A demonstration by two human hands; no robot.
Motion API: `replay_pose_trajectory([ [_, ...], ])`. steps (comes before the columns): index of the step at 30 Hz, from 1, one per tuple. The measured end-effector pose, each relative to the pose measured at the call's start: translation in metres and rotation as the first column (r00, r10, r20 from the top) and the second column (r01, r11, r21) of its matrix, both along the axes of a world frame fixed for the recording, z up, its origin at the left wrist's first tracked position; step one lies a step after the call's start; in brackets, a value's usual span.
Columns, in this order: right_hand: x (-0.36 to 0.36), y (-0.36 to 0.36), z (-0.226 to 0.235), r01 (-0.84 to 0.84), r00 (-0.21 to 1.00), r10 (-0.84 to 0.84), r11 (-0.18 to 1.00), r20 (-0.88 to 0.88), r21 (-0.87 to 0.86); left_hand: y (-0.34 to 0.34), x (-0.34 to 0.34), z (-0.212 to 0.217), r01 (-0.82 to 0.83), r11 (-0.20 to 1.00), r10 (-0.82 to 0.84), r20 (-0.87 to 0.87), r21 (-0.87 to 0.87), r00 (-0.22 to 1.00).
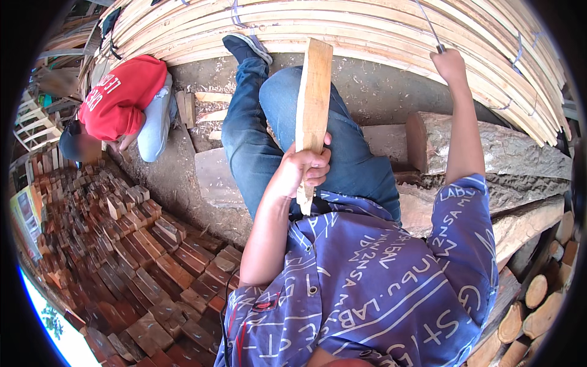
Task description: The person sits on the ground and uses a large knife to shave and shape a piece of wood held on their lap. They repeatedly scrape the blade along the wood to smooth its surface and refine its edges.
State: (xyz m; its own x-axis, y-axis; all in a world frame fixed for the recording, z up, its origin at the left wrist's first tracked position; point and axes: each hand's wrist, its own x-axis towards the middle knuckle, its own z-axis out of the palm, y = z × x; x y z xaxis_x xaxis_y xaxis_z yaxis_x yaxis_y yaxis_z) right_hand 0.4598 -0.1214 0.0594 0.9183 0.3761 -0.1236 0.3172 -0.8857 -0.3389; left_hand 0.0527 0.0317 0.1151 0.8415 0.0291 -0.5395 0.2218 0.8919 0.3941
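My left hand (306, 168) is wrapped round the lower part of a pale wooden billet (315, 104). The billet stands up over my thigh, squared at its far end and narrowed to a rough point below my fist. Out to the far right, my right hand (449, 66) is raised with the arm stretched out. It grips the dark handle of a long-bladed knife (431, 25), whose thin blade shows nearly edge-on and runs up past the upper rim. Blade and billet are well apart.
Bundled pale wood strips (379, 30) lie across the far side. Thick split logs (489, 144) are on the right, above stacked round log ends (536, 291). Piled brown wood blocks (140, 263) fill the left. A co-worker in a red top (125, 95) crouches at far left. Chips litter the ground.
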Motion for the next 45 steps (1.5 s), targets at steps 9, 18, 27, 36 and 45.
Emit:
replay_pose_trajectory([
  [9,-0.174,-0.080,-0.073,0.574,0.711,-0.251,0.747,-0.657,0.336,0.014,0.010,-0.013,0.026,0.985,-0.018,0.050,-0.173,0.999],
  [18,-0.183,0.009,-0.030,0.560,0.685,-0.020,0.653,-0.728,0.509,0.013,0.005,0.006,0.151,0.922,-0.113,-0.124,0.357,0.986],
  [27,-0.214,0.031,0.030,0.173,0.838,0.292,0.658,-0.460,0.733,0.005,-0.010,0.021,0.327,0.469,-0.051,-0.345,0.820,0.937],
  [36,-0.246,0.035,0.068,-0.429,0.806,0.584,0.691,-0.100,0.582,0.012,-0.015,0.004,0.252,0.560,-0.069,-0.259,0.789,0.963],
  [45,-0.197,0.060,0.074,-0.692,0.715,0.625,0.695,0.313,0.195,0.007,-0.026,-0.004,0.211,0.516,-0.016,-0.237,0.830,0.971],
])
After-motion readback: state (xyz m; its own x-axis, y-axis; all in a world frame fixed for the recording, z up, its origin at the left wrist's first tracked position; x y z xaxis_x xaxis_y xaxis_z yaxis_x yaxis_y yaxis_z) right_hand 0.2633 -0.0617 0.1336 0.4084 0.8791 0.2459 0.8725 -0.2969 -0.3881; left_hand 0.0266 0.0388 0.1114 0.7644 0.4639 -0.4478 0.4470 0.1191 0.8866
